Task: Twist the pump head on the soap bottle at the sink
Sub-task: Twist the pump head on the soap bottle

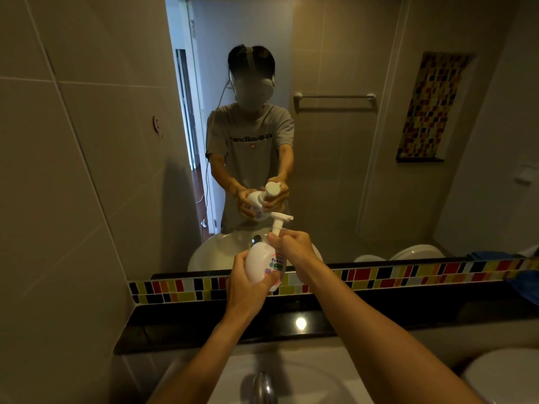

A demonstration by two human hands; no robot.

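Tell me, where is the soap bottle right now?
The soap bottle is mid-picture, held up above the sink before the mirror: left hand around its body, right hand around its neck.

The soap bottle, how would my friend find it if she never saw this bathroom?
Look at the big mirror above the strip of coloured tiles. In front of it, over the sink, two bare hands hold something up. The soap bottle is the round white one with a tall white pump head, the only bottle there.

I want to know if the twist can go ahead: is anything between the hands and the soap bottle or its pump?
Nothing visible. The left hand holds the soap bottle, and the right hand grips the neck just under the pump head.
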